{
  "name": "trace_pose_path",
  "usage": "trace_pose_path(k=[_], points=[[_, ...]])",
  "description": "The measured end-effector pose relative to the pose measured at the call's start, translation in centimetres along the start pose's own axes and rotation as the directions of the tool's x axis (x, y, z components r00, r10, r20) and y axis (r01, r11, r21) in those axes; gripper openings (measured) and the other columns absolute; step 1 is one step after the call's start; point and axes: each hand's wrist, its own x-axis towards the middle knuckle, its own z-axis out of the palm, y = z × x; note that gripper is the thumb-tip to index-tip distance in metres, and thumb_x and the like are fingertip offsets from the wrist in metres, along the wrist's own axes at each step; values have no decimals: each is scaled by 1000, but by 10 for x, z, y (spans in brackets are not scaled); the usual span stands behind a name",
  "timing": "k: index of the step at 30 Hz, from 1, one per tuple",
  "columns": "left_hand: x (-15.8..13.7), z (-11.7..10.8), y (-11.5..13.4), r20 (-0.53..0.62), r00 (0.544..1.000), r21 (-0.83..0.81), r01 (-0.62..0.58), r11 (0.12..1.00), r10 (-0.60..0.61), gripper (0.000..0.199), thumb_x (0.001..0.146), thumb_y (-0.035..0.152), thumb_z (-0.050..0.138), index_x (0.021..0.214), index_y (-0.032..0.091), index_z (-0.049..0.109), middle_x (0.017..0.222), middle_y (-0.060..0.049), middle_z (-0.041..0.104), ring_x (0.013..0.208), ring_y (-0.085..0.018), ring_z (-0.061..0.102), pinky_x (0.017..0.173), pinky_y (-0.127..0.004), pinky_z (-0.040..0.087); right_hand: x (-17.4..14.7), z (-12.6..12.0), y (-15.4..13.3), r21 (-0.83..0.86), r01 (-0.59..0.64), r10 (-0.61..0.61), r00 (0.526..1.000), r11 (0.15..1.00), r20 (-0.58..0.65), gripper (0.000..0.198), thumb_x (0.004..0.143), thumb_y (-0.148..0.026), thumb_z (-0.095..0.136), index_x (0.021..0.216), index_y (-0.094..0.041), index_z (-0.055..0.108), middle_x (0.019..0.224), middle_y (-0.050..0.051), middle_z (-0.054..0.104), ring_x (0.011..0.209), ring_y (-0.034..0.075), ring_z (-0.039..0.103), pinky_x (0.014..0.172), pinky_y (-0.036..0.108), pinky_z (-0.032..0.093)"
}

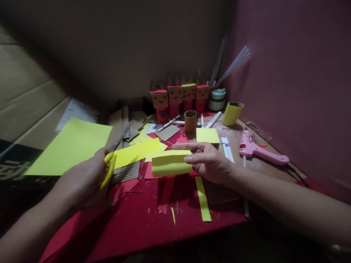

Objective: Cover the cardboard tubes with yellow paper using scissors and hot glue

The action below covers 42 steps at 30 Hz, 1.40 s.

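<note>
My left hand (85, 171) is closed around scissors (108, 171) with yellow handles, their blades pointing up and away. A large yellow paper sheet (74, 144) spreads behind that hand; whether the hand also grips it I cannot tell. Between thumb and fingers, my right hand (210, 160) pinches a folded or curled piece of yellow paper (171, 164) above the table. Left of this piece lies a yellow paper strip (137, 152). Just beyond my right hand is a small yellow-topped block (207, 135). A narrow yellow strip (203, 199) lies nearer the front edge.
Several cardboard figures with faces (159, 100) stand along the back. A cardboard tube (191, 121), a yellow-covered tube (232, 114) and a lidded container (217, 99) stand nearby. On the right lies a pink glue gun (260, 149) with its cord. Markers (227, 149) and cardboard scraps (168, 132) litter the red-covered table (131, 226).
</note>
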Motion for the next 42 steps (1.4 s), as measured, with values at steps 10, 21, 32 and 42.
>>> trace_pose_path(k=[10, 21, 32, 42], points=[[8, -21, 34, 71, 992, -91, -98, 991, 104, 44, 95, 39, 29, 110, 11, 60, 87, -11, 68, 76, -25, 66, 66, -34, 48, 3, -3, 4, -7, 20, -21, 999, 1000, -31, 28, 62, -17, 82, 90, -13, 77, 85, 9, 75, 86, 20, 69, 101, 43, 44], [-5, -17, 104, 287, 928, -957, 269, 106, 238, 46, 76, 34, 74, 120, 26, 64, 113, -5, 72, 100, -21, 66, 83, -27, 54, 6, -2, 7, -44, 87, -87, 996, 995, 11, 22, 74, -24, 75, 94, -15, 77, 87, 8, 76, 85, 20, 70, 89, 39, 51], [-4, -3, 116, 396, 863, -884, 451, -124, 313, 42, 76, 22, 74, 117, 20, 65, 76, 0, 66, 38, -6, 51, 37, -19, 49, 6, -9, 13, -142, 88, -95, 995, 986, -40, 21, 81, -33, 71, 91, -15, 77, 74, 4, 73, 64, 11, 63, 65, 23, 49], [-12, 11, 123, 289, 883, -859, 409, -307, 369, 36, 80, 11, 71, 113, 22, 63, 64, 3, 68, 51, -10, 68, 49, -9, 52, 6, -8, 11, -149, 83, -87, 996, 985, -17, 22, 82, -34, 69, 90, -14, 76, 73, 5, 72, 64, 13, 63, 69, 27, 49]])
